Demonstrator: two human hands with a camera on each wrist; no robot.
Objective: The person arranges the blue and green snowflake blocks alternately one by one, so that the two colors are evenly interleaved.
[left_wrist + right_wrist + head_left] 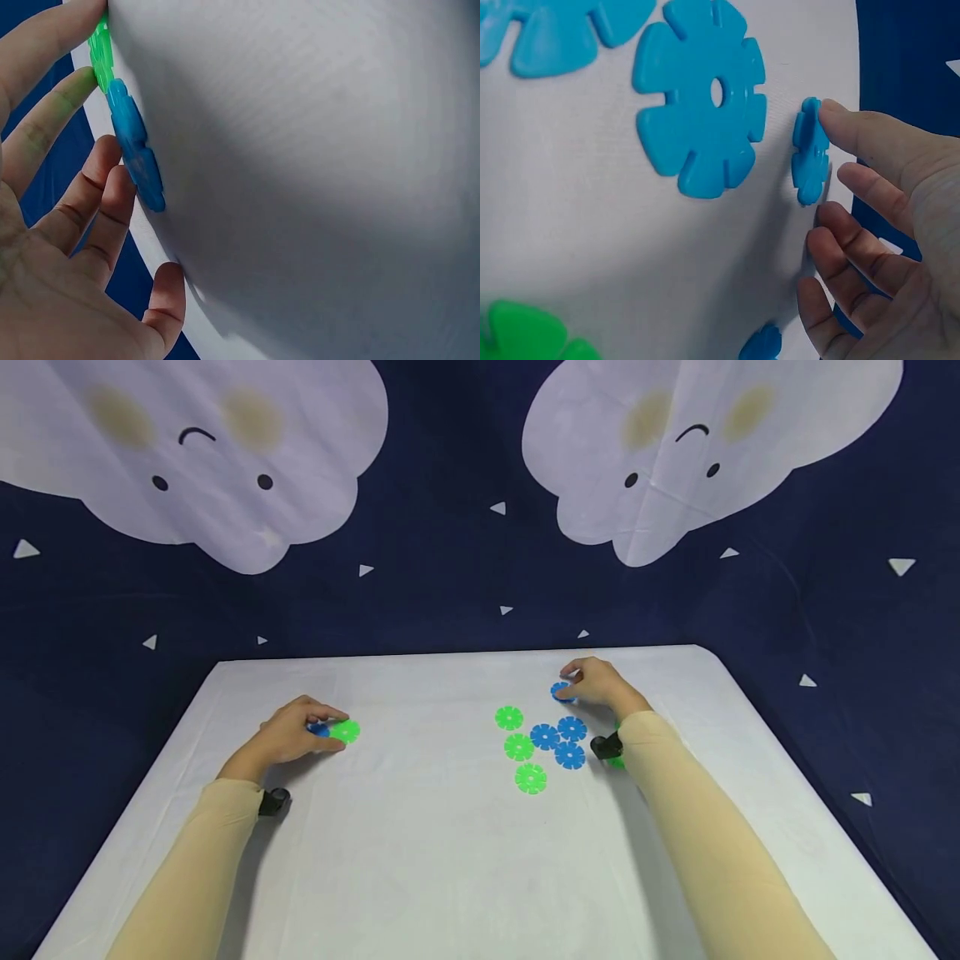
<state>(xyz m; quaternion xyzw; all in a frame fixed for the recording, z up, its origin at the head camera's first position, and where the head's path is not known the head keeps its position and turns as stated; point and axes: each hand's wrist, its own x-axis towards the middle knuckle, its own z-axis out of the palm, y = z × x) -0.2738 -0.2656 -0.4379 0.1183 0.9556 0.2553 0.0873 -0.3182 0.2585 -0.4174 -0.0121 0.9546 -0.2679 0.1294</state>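
Observation:
On the left of the white table, my left hand (291, 731) holds a green notched plastic disc (347, 732) at its edges between thumb and index finger. Beside it lies a blue notched disc (135, 146), partly covered by the hand in the head view; whether the two discs are joined I cannot tell. At the table's far right, my right hand (597, 682) touches another blue notched disc (810, 154) with its thumb tip. Its index finger is just past that disc's far edge, and the other fingers are spread and loosely bent.
Three loose blue discs (570, 755) lie grouped near the right hand. Left of them, three green discs (531, 778) form a column. More green (616, 762) shows from under the right sleeve. A dark blue cloth with clouds (442, 527) hangs behind the white table (420, 860).

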